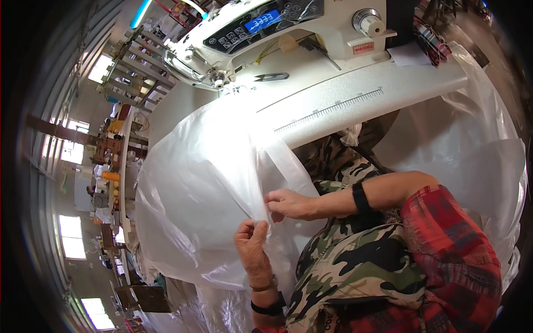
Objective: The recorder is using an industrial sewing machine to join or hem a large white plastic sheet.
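A large sheet of translucent white plastic film (pixel 183 194) spreads from under the sewing machine's needle area down over the table edge toward my lap. Pinched at a folded edge of this film is my left hand (pixel 251 238), its thumb against the fingers. Just above and to the right, my right hand (pixel 288 203) closes its fingertips on the same folded edge. Between the hands and the presser foot (pixel 236 90) the fold runs up as a bright strip. The white sewing machine (pixel 344 33) has a lit blue display.
Thread snips (pixel 271 76) lie on the machine bed. A ruler scale (pixel 333 112) marks the table's front edge. More film (pixel 455 139) hangs at the right, near patterned cloth (pixel 430 44). A cluttered workbench (pixel 125 166) stands along the left, and a bright lamp (pixel 141 14) is at the top.
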The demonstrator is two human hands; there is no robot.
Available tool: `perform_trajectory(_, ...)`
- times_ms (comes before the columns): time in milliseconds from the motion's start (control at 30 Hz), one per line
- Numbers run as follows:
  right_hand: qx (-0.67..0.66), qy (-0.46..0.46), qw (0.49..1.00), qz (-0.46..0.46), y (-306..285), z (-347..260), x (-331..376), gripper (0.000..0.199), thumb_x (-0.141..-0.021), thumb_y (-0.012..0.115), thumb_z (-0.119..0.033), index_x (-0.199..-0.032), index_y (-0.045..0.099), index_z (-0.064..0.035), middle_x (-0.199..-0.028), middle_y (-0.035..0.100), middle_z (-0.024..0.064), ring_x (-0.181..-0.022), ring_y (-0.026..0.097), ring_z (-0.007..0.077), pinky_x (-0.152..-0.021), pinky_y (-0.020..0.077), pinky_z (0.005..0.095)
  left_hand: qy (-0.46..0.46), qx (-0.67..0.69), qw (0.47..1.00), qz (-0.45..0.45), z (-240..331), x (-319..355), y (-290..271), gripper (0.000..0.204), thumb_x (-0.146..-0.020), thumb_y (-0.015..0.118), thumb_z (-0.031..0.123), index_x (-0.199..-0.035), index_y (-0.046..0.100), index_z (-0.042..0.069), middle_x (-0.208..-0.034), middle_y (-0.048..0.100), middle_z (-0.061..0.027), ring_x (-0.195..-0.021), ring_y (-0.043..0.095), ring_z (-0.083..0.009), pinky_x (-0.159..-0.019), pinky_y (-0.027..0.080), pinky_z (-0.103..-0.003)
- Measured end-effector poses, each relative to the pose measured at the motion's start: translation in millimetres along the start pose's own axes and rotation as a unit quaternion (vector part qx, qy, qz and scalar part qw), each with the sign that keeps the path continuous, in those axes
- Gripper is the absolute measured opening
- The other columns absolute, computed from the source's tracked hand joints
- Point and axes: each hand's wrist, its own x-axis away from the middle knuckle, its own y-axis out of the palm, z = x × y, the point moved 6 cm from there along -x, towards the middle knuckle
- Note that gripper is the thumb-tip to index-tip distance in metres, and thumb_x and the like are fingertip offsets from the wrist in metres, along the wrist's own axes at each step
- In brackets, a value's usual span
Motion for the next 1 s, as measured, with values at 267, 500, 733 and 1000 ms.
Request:
perform_trajectory(267,0.142,-0.017,0.989,-0.03,13.6,9.3,-33.5,0.028,-0.089,0.058,-0.022,-0.098,0.065,0.0035,-0.083,0.066,0.0136,-0.069,0.063,0.0199,-0.062,0.0509,0.0342,0.022,-0.009,1.0,-0.015,15.9,-2.1,-9.4,0.008,-0.088,0.072,0.005,-0.088,0.065,0.002,-0.078,0.063,0.0031,-0.067,0.053,-0.0027,-0.061,0.039,-0.017)
perform_trajectory(500,0.247,-0.211,0.92,0.217,-4.0,-71.3,13.8,0.042,-0.09,0.055,-0.013,-0.13,0.05,-0.0006,-0.115,0.061,0.0142,-0.099,0.06,0.0192,-0.081,0.048,0.0296,0.07,-0.108,0.992,0.012,31.0,-7.8,-39.3,0.009,-0.088,0.071,0.002,-0.085,0.063,0.002,-0.076,0.061,0.0042,-0.065,0.051,-0.0011,-0.06,0.039,-0.017)
perform_trajectory(733,0.41,-0.192,0.891,-0.016,46.9,-16.9,-48.8,0.033,-0.087,0.054,-0.018,-0.115,0.054,0.0,-0.103,0.062,0.0267,-0.093,0.061,0.0411,-0.083,0.0498,0.0446,0.094,-0.113,0.989,-0.026,40.4,-3.3,-15.2,0.007,-0.089,0.07,0.004,-0.087,0.064,0.002,-0.077,0.062,0.0031,-0.067,0.053,-0.0027,-0.063,0.042,-0.018)
perform_trajectory(1000,0.672,-0.267,0.685,-0.083,34.8,-38.8,5.8,0.015,-0.084,0.057,-0.016,-0.083,0.062,-0.0016,-0.088,0.066,0.019,-0.083,0.068,0.0326,-0.066,0.0521,0.0455,0.054,-0.082,0.994,-0.055,12.2,-3.9,-6.7,0.01,-0.093,0.067,0.008,-0.086,0.064,0.001,-0.078,0.061,0.0038,-0.069,0.05,-0.0021,-0.062,0.039,-0.018)
